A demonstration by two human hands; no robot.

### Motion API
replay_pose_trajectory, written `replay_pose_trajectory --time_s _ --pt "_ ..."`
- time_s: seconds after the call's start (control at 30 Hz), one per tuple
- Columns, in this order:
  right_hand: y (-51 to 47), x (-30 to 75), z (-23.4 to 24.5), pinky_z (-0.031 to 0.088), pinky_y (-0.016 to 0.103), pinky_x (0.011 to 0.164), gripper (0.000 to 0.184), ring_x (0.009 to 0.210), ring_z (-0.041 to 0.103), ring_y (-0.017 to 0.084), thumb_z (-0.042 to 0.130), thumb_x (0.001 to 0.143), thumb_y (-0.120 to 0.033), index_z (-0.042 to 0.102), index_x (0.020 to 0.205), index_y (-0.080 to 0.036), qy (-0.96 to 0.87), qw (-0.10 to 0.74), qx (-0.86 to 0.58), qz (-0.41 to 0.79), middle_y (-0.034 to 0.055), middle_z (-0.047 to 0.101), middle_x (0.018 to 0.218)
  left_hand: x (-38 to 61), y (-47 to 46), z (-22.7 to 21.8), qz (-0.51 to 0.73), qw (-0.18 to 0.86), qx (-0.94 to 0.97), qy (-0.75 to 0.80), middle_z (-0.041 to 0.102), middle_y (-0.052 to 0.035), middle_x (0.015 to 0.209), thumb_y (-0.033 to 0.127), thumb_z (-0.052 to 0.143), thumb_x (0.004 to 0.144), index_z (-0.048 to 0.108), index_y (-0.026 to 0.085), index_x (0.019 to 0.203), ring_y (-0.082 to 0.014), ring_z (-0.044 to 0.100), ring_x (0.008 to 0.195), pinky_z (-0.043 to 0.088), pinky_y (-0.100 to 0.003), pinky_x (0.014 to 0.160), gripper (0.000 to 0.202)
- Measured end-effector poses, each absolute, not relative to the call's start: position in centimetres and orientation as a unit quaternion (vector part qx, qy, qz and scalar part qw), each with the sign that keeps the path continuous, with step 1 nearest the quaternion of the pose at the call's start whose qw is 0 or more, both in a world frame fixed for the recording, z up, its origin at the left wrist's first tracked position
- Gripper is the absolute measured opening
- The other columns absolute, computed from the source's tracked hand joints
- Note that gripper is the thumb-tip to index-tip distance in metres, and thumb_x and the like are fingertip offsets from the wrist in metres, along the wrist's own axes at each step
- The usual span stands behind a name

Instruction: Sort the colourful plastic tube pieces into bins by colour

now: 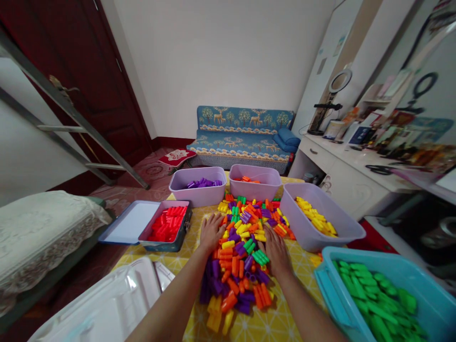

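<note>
A heap of short plastic tubes [242,256] in purple, orange, yellow, green and red lies on the yellow tablecloth [263,323]. My left hand [211,232] rests flat on the heap's left edge, fingers stretched out. My right hand [276,249] lies flat on its right side, fingers spread over the pieces. Neither hand holds a piece.
Lilac tubs hold purple tubes [201,183], orange tubes [249,179] and yellow tubes [317,219]. A tin with red tubes [166,224] sits at left, a teal bin of green tubes [374,299] at right. A white lid [110,304] lies front left. Beyond the table are a sofa [242,137], a ladder and a white desk.
</note>
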State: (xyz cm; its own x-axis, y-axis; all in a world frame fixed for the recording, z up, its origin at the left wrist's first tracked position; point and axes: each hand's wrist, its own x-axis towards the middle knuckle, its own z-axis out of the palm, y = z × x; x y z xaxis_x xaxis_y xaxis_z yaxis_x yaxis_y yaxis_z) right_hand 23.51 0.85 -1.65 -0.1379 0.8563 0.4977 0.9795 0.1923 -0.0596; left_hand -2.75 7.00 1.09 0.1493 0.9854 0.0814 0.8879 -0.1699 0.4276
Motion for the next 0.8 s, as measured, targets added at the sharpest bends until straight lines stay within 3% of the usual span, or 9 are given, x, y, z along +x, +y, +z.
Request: replay_pose_trajectory --time_s 0.8 --pt "1.02 23.34 -1.39 0.039 0.04 0.102 0.047 0.129 0.047 0.026 0.045 0.093 -0.034 0.047 0.135 -0.012 -0.738 0.214 -0.626 -0.133 0.0157 0.054 0.138 -2.63 6.95 1.17 0.175 0.14 0.743 0.631 0.041 -0.0003 0.152 0.04 0.036 0.096 0.049 0.032 0.138 -0.022 0.028 0.144 0.016 -0.049 0.119 0.044"
